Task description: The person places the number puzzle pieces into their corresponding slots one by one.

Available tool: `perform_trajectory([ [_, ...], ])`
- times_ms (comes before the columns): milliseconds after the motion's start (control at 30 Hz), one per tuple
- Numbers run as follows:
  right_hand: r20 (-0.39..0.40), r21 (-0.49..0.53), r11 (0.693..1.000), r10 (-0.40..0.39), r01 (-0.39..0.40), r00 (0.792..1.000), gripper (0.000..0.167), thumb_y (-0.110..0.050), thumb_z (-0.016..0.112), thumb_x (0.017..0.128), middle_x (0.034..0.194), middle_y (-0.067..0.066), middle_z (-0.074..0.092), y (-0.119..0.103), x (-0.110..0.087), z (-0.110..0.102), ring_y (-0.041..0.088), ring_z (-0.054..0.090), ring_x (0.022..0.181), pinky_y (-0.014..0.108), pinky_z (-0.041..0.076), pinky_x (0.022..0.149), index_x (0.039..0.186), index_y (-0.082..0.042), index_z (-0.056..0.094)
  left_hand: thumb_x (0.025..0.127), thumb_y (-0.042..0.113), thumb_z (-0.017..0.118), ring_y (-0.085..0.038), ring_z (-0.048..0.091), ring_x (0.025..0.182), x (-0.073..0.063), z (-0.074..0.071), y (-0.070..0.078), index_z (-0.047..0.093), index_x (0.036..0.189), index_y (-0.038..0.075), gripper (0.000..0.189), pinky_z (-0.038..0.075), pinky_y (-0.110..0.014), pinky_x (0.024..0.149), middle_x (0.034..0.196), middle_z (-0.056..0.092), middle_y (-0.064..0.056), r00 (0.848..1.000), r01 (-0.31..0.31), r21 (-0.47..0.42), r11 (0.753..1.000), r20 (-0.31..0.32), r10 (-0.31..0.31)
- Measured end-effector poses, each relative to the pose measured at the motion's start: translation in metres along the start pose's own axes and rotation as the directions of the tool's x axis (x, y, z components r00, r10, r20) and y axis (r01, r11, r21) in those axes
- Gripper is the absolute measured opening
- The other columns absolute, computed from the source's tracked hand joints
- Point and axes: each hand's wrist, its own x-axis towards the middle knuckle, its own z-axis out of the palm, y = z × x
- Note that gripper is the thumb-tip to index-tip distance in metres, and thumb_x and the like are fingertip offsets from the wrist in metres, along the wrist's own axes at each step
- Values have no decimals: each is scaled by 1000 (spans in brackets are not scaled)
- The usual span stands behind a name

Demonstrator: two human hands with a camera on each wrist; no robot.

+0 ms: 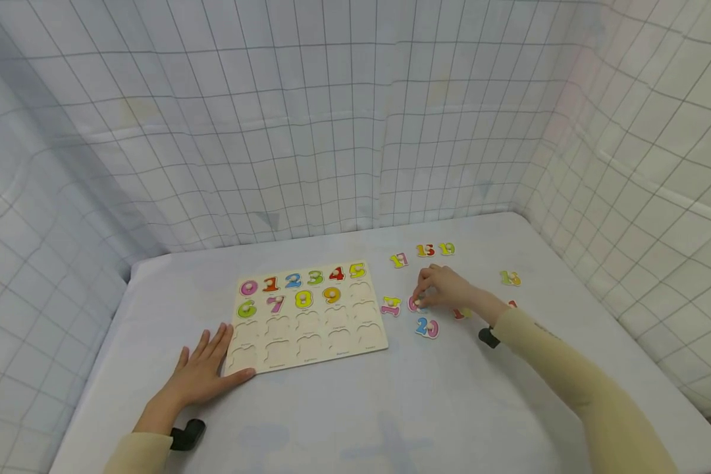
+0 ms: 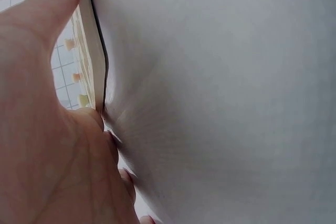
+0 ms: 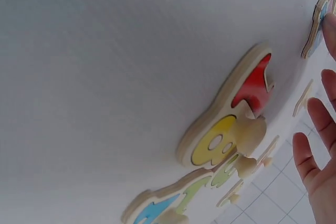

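On a white table (image 1: 332,415) by checked cloth (image 1: 332,118): resting left hand (image 1: 198,378), fingers spread, on the number board (image 1: 293,352). Pinching a pink-and-blue piece (image 1: 411,305), right of the board, with right hand (image 1: 447,288). Probably picking up; next, lift and try an empty hole (image 1: 360,290).

Diffuse light, faint shadows on the tabletop (image 1: 450,408), dimmer wrist views.

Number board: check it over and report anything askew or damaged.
Nothing stands out: the number board shows no visible damage, and pieces 0 through 9 lie in order across its upper two rows. The left hand hides part of the edge.
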Motion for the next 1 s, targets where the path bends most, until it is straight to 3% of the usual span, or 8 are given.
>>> perform_trajectory([
  [200,-75,-176,983,33,-45,997,12,-35,74,84,90,-7,53,-4,-1,8,16,48,88,35,37,74,80,-24,69,81,67,57,-46,0,139,0,-2,2,11,151,-1,108,-7,-68,101,155,9,-23,1000,-9,8,1000,-5,9],
  [333,-85,-349,932,71,-96,994,25,-38,65,88,84,-5,48,-10,1,15,17,46,82,36,37,72,71,-22,57,80,69,56,-45,-2,139,0,-2,1,10,151,0,109,-8,-68,101,155,9,-23,1000,-9,7,1000,-4,9],
  [433,-84,-418,900,98,-125,992,32,-38,58,91,82,-3,46,-19,2,16,19,43,80,37,36,72,66,-20,49,79,70,56,-44,-2,140,1,0,-1,10,151,0,110,-9,-67,101,155,8,-22,1000,-9,-2,1000,-6,9],
  [600,-120,-374,912,130,-166,984,41,-48,58,91,78,-4,46,-23,1,16,19,42,77,36,34,70,61,-22,50,80,69,57,-44,-2,140,0,-1,2,10,151,0,109,-8,-67,102,155,9,-22,1000,-9,-3,1000,1,9],
  [733,-181,-240,946,175,-216,968,35,-54,70,80,78,-7,48,-18,-2,16,17,43,78,33,34,68,65,-25,58,80,68,57,-44,-2,140,0,0,1,10,151,0,109,-8,-67,102,155,9,-22,1000,-12,-10,1000,-3,12],
  [867,-188,-126,965,203,-229,961,29,-51,77,74,81,-9,51,-17,-6,19,16,45,79,34,37,69,71,-25,66,80,68,58,-43,-3,140,0,1,-1,11,151,0,109,-10,-67,102,155,9,-22,1000,-7,-14,1000,-16,7],
  [1000,-213,-66,967,228,-247,950,23,-43,79,75,80,-8,52,-20,-7,23,16,46,80,34,38,70,74,-21,73,80,67,59,-43,-2,140,-1,1,-2,12,151,0,108,-9,-67,102,155,10,-22,1000,-11,-17,1000,-28,11],
])
